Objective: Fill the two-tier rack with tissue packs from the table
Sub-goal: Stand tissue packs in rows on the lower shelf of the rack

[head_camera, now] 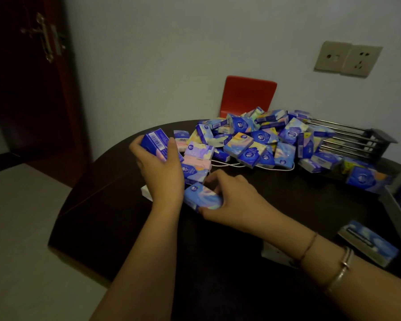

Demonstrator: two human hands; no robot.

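Dim light falls on a dark round desk [116, 205] set against a pale wall, with a red chair back [248, 96] behind it and a dark wooden door [28, 77] off to the side. At the desk's far side lies a heap of tissue packs [252, 140] — mostly blue, some pink and yellow. Beside the heap, toward the wall sockets [347, 59], a metal wire rack [352, 140] lies with several packs spilled against its bars. At the heap's near edge the left hand [160, 167] grips a blue pack with a barcode [154, 141], fingers curled round it and lifting it off the desk. Just in front of the heap the right hand [236, 200] pinches a light-blue pack [203, 198] between thumb and fingers, low over the desk — whether it touches the surface cannot be told. A bangle [343, 267] circles the right wrist. Another pack [368, 242] lies alone, well apart from the heap, near the desk's edge.
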